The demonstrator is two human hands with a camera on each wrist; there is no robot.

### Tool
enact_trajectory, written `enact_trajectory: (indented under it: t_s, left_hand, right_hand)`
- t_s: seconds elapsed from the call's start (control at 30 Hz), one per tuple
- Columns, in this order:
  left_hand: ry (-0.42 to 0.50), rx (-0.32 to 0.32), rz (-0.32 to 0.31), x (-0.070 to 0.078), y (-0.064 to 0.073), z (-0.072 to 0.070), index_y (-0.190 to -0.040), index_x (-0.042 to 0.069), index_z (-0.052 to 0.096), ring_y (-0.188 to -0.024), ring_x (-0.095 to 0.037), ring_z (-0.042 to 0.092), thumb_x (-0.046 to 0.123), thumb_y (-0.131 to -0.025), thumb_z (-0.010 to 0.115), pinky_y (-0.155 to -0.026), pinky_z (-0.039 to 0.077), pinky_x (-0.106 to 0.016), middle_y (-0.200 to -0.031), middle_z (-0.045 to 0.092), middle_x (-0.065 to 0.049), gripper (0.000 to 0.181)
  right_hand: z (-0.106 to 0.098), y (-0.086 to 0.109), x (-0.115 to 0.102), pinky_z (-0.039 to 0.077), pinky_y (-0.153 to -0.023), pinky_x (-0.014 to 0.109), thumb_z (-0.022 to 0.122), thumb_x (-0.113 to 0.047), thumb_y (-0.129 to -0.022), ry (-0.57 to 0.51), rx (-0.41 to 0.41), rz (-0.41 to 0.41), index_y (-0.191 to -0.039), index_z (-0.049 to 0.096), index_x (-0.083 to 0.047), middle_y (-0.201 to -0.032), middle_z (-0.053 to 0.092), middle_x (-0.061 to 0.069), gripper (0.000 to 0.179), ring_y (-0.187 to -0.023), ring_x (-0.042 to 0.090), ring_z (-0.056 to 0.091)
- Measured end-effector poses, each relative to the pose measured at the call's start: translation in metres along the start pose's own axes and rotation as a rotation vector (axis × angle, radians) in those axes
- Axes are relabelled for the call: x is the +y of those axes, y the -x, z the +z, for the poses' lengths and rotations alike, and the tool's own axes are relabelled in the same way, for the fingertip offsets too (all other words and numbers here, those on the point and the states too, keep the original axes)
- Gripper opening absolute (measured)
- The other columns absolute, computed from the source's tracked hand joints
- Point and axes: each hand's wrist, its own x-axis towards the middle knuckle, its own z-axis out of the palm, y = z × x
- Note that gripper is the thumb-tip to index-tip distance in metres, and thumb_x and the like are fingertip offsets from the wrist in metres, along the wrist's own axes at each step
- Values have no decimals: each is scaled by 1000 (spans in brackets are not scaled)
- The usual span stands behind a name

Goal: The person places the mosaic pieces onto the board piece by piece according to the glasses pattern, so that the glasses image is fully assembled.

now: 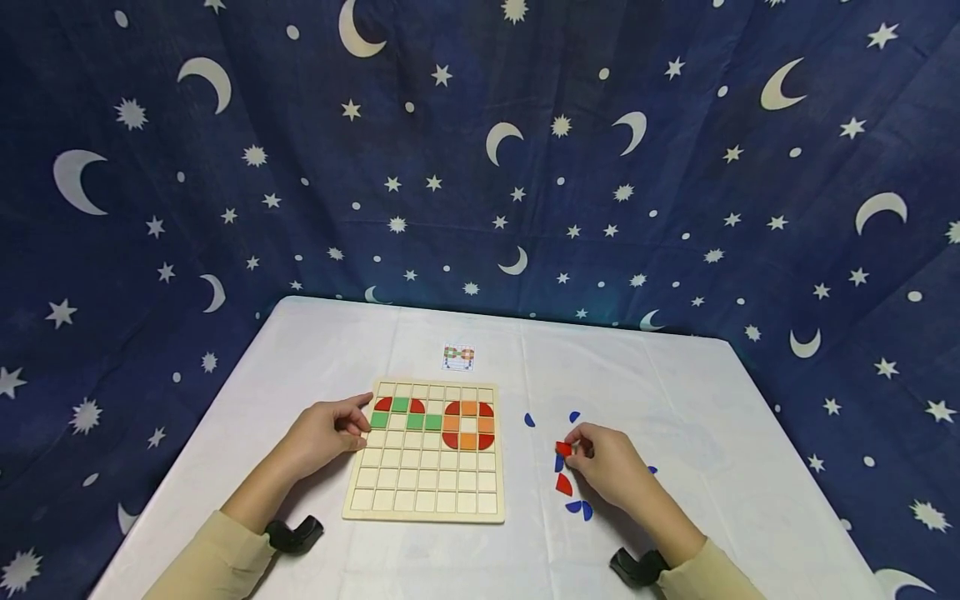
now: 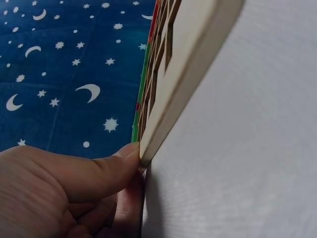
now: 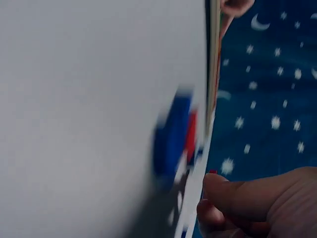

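Note:
At the left edge of a square wooden grid board (image 1: 422, 504), my left hand (image 1: 324, 432) pinches the rim between thumb and fingers; the left wrist view shows the thumb (image 2: 106, 171) against that edge. Green square tiles (image 1: 415, 422), orange square tiles (image 1: 468, 407) and red quarter-circle tiles (image 1: 451, 440) fill some cells in the upper rows. Right of the board, my right hand (image 1: 606, 462) pinches a red quarter-circle tile (image 1: 563, 449) above the cloth. Only a sliver of that tile shows past the thumb in the right wrist view.
Near the right hand lie another red quarter-circle tile (image 1: 564, 484) and several blue pieces (image 1: 587, 511), some blurred in the right wrist view. A small pattern card (image 1: 458, 357) lies behind the board. White cloth (image 1: 525, 558) covers the table; a star-and-moon curtain (image 1: 465, 125) hangs around it.

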Motion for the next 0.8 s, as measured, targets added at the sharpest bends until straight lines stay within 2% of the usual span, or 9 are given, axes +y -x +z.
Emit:
enact_trajectory:
  t_s: [0.1,0.27,0.37,0.57,0.8]
  left_hand:
    - [-5,1,10,-1,0,-1,-89,13,76,-82,-16,59,-1,-81,86,-71,46,-23,-160,58,-13,19]
    - [-7,1,17,-2,0,-1,-89,12,76,-82,-16,59,-2,-81,86,-71,46,-22,-160,58,-13,19]
    - [-12,-1,14,-1,-1,-1,-89,13,76,-82,-15,59,-2,-81,86,-70,46,-22,-160,59,-13,19]
    - [-21,-5,10,0,0,-1,-89,13,76,-83,-15,60,-1,-80,86,-71,46,-23,-156,62,-12,19]
    - [-16,-14,0,3,1,-1,-89,13,76,-84,-16,60,1,-81,87,-72,45,-22,-158,61,-12,18]
  right_hand:
    - [10,-4,-30,45,-58,24,84,-11,-92,-42,-39,-36,-104,73,-16,-76,58,-4,18,-71,12,54]
    - [29,-14,-70,44,-63,24,84,-10,-91,-63,-72,-216,-101,73,-17,-74,57,-9,16,-71,9,53]
    - [41,-21,-93,43,-65,24,83,-12,-92,-74,-110,-281,-100,72,-18,-73,57,-11,15,-70,7,52]
    - [64,-31,-137,42,-65,22,82,-14,-93,-107,-163,-344,-101,73,-18,-72,56,-11,13,-67,4,50]
    - [89,-39,-173,44,-66,20,82,-14,-93,-113,-188,-401,-101,72,-17,-73,55,-11,13,-66,3,49]
